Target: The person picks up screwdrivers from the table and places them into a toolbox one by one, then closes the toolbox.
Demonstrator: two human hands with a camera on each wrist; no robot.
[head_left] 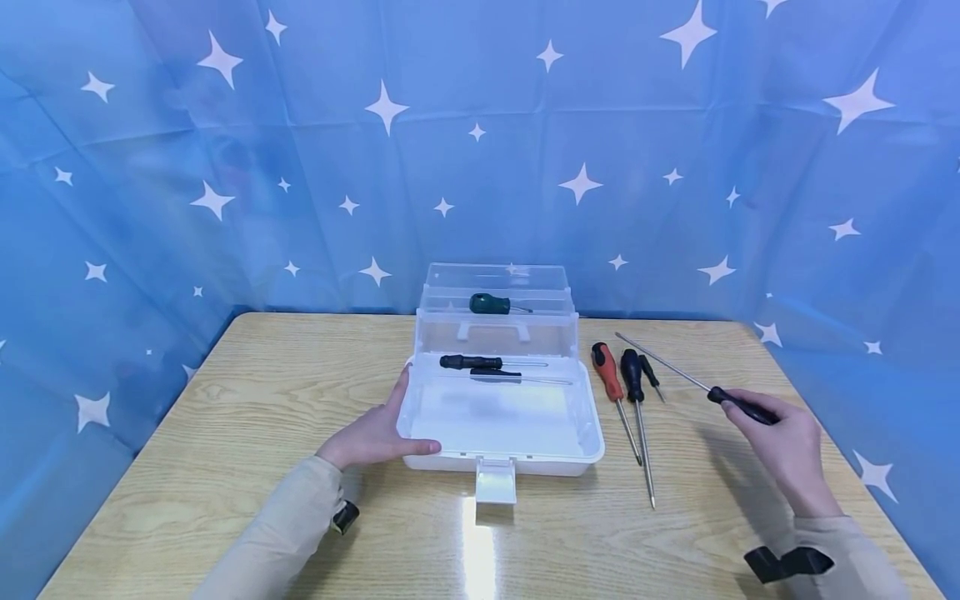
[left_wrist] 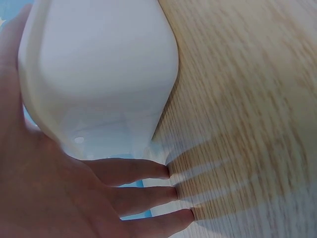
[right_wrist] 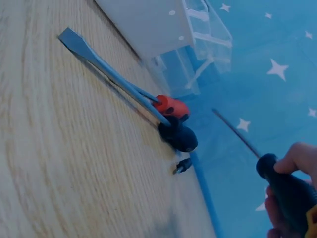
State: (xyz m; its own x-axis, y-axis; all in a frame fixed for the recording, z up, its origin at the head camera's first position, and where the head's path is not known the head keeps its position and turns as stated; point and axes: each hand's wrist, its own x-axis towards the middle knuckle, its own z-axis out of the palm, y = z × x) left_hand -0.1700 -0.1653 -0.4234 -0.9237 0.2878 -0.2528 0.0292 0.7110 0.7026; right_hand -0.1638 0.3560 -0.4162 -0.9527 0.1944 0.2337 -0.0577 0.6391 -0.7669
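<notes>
A white toolbox (head_left: 491, 425) with its clear lid (head_left: 497, 333) raised stands mid-table. My left hand (head_left: 378, 431) spreads around its front left corner, thumb along the front rim; in the left wrist view the straight fingers (left_wrist: 143, 171) reach down to the tabletop beside the box wall. My right hand (head_left: 783, 442) grips a long black-handled screwdriver (head_left: 738, 403) by the handle, its shaft pointing to the back left above the table. Inside the box lie two black-handled screwdrivers, one (head_left: 472, 362) just behind the other (head_left: 497, 376). A green-handled screwdriver (head_left: 491, 304) rests in the lid.
Right of the box, a red-handled screwdriver (head_left: 607, 372), a large dark-handled screwdriver (head_left: 632, 375) and a small black screwdriver (head_left: 648, 371) lie on the wooden table (head_left: 285, 367). A blue star-patterned curtain (head_left: 487, 200) hangs behind. The box latch (head_left: 496, 483) hangs forward at the front.
</notes>
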